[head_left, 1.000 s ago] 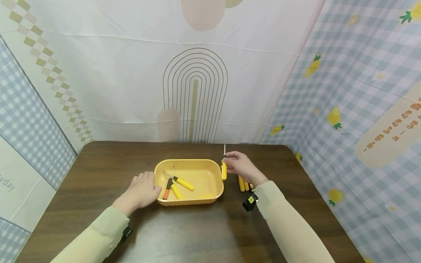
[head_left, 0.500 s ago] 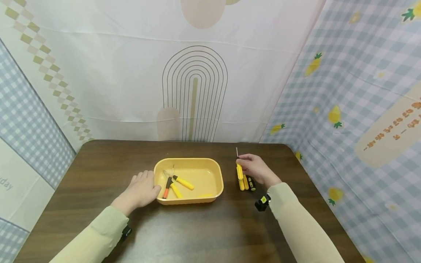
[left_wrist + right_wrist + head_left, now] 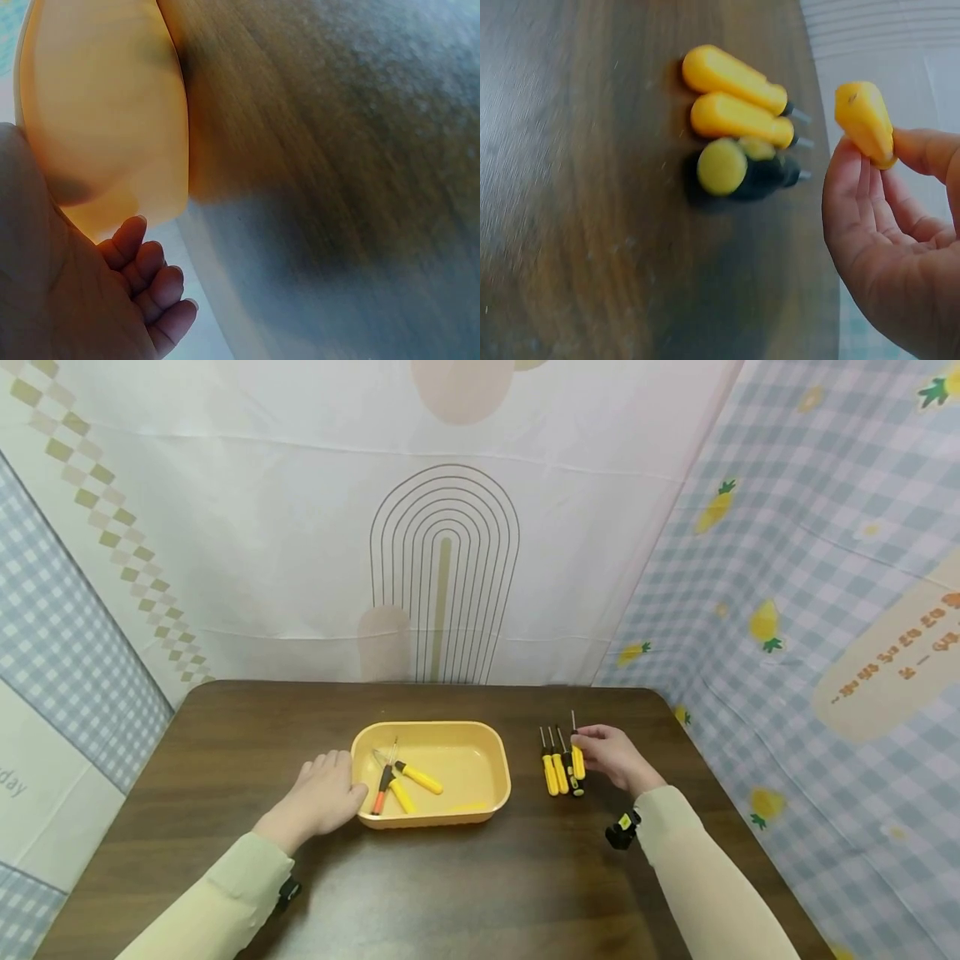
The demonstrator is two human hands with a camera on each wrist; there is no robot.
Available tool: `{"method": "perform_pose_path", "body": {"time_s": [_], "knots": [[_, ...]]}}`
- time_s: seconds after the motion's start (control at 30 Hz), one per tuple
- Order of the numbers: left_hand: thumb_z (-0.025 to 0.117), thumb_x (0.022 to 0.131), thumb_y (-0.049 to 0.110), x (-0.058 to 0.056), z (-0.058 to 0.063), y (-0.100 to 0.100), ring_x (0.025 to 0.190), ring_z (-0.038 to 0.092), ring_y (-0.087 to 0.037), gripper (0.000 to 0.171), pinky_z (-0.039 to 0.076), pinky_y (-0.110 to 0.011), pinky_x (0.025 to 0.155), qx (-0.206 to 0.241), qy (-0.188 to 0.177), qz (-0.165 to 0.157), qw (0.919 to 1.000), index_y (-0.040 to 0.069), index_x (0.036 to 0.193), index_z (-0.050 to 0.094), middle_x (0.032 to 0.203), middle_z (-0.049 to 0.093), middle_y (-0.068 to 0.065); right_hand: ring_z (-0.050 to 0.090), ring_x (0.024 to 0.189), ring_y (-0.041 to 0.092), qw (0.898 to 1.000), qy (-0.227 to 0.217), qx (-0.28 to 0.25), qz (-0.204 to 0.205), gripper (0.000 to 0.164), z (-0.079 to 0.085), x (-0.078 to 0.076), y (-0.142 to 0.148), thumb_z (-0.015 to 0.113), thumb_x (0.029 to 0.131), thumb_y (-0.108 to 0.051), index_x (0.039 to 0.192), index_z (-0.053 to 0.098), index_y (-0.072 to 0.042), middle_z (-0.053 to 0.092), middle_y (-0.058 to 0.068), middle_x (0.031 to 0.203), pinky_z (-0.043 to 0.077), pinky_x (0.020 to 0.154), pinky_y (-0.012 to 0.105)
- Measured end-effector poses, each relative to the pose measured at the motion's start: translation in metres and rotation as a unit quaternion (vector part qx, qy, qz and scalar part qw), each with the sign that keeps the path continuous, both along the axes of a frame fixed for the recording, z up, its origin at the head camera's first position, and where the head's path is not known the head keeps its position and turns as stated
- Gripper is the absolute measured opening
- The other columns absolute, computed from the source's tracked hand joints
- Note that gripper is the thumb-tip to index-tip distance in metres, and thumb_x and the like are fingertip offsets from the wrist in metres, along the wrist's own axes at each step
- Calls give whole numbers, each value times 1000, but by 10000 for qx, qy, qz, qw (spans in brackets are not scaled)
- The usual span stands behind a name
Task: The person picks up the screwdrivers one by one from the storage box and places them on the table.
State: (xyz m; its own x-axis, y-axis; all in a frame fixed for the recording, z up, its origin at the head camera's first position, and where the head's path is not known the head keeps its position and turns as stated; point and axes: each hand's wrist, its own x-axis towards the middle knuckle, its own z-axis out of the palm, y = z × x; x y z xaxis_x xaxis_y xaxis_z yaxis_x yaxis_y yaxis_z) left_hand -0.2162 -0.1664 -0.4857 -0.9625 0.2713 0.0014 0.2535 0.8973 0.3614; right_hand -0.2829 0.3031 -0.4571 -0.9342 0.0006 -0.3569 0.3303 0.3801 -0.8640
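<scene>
My right hand point(image 3: 611, 753) pinches a yellow-handled screwdriver point(image 3: 577, 760) between thumb and fingertips, its thin blade pointing away. In the right wrist view the handle end of this screwdriver point(image 3: 861, 116) faces the camera. Left of it, two yellow screwdrivers point(image 3: 555, 774) and a black-and-yellow screwdriver point(image 3: 571, 770) lie side by side on the table. My left hand point(image 3: 318, 793) rests against the left end of a yellow plastic basin point(image 3: 431, 820). In the left wrist view its fingers point(image 3: 161, 289) are loosely bent beside the basin's wall point(image 3: 112, 112).
Inside the basin lie a red-and-black screwdriver point(image 3: 381, 793) and several yellow-handled tools point(image 3: 420, 778). The dark wooden table point(image 3: 450, 893) ends at a patterned white cloth point(image 3: 300, 568) behind, with a checked cloth point(image 3: 795, 568) on the right.
My right hand has moved right with the screwdriver, from the basin's right end to beside the row of screwdrivers, which now shows fully. The left hand and basin stay put.
</scene>
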Motion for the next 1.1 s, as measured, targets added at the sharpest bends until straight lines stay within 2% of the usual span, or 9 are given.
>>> {"method": "perform_pose_path", "body": {"time_s": [0.1, 0.3, 0.53, 0.9, 1.1], "knots": [[52, 88, 30, 0, -1, 0, 85, 43, -28, 38, 33, -43, 74, -17, 4, 10, 10000, -4, 105, 49, 90, 45, -9, 59, 103, 25, 9997, 45, 202, -149, 46, -7, 0, 8, 57, 97, -25, 134, 48, 0, 51, 19, 127, 52, 82, 38], [53, 88, 30, 1, 0, 0, 85, 43, -28, 39, 34, -44, 74, -26, 13, 16, 10000, -5, 106, 48, 90, 45, -10, 59, 100, 27, 9939, 422, 1009, -146, 40, -25, 1, 17, 56, 97, -26, 129, 54, -1, 55, 19, 124, 52, 77, 37], [52, 88, 30, 2, 1, 1, 84, 43, -28, 38, 33, -43, 73, -31, 28, -7, 10000, -4, 105, 49, 88, 44, -9, 59, 95, 29, 9821, 629, 1759, -221, 32, -29, 9, 10, 57, 96, -19, 120, 57, 2, 57, 20, 117, 50, 73, 37], [52, 88, 31, 3, 2, 2, 85, 43, -28, 39, 33, -43, 74, -25, 19, 22, 10000, -4, 104, 49, 88, 44, -9, 59, 85, 27, 9700, 806, 2289, -171, 25, -33, 9, 5, 59, 94, -17, 110, 59, 1, 60, 18, 107, 49, 68, 39], [53, 88, 30, 3, 3, 1, 84, 42, -28, 38, 33, -43, 73, -41, -6, 32, 10000, -4, 103, 48, 88, 44, -9, 59, 83, 27, 9694, 806, 2313, -182, 24, -36, 7, 4, 62, 93, -17, 108, 60, 2, 61, 18, 103, 49, 67, 38]]}}
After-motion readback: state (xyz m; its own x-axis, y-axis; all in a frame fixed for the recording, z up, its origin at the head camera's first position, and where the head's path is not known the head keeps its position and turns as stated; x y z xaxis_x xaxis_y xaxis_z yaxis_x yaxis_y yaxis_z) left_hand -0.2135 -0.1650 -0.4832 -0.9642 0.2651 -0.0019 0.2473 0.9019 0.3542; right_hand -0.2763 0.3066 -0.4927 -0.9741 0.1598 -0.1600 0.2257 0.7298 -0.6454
